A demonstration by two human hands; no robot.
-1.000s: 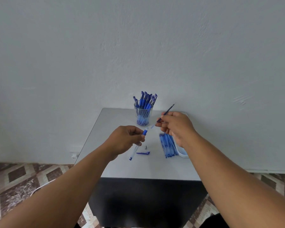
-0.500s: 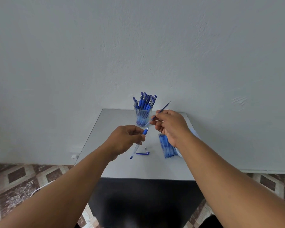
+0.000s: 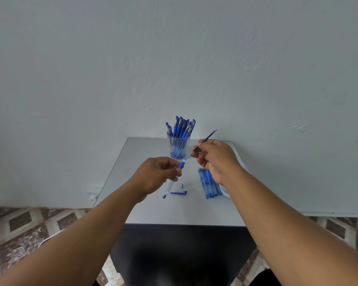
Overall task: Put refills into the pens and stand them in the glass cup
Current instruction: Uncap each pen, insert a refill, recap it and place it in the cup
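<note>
- Head view gives me the grey table [image 3: 153, 211] against the wall, and everything for the job sits on it.
- At the far edge I see the glass cup [image 3: 178, 146], already crowded with finished blue pens [image 3: 181, 129] standing upright; I judge most of the work done.
- To the right lies a row of pens [image 3: 209, 185] flat on the table, partly under my wrist, beside a white tray [image 3: 225, 193]; those look still to be filled, though I cannot tell for sure.
- My left hand [image 3: 155, 175] grips a clear pen barrel [image 3: 175, 176] near its blue grip, fingers curled round it, the barrel slanting up towards the cup.
- My right hand [image 3: 214, 156] pinches a thin refill [image 3: 207, 138] between thumb and fingers; its lower end meets the barrel's open mouth, so I reckon insertion is under way, not complete.
- On the table below lie a blue cap [image 3: 179, 193] and a small metal tip [image 3: 181, 185], both apart from the barrel; fitting them and standing this pen in the cup remain.
</note>
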